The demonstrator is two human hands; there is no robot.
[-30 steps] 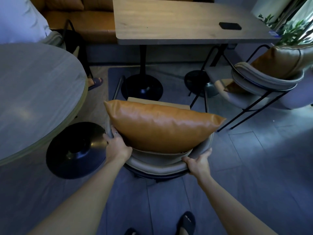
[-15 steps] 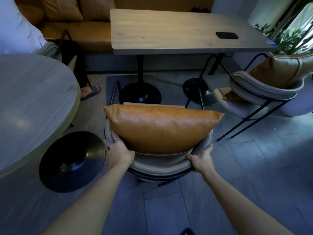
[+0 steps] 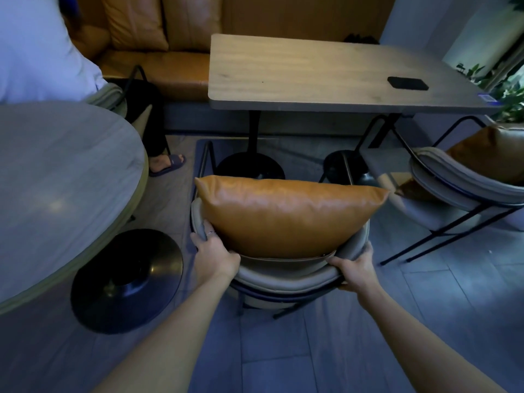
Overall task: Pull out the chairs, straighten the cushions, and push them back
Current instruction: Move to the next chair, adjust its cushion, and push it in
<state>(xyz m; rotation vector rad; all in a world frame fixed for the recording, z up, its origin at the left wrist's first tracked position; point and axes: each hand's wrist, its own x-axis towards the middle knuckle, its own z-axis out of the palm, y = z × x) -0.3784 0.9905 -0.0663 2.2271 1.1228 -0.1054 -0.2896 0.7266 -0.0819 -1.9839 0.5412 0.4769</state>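
Left hand (image 3: 211,255) grip clamped on chair (image 3: 283,275) backrest's left curve, right hand (image 3: 355,268) grip clamped on its right, orange cushion (image 3: 286,214) upright against backrest, rectangular tabletop (image 3: 312,75) beyond

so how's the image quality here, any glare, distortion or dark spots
Head view: dim, bluish overall; wide-angle distortion bends the rectangular table edges and the floor tile lines; a glare spot sits on the round table and a glint on its black base; bright daylight at the plants, top right; the cushion looks sharp.
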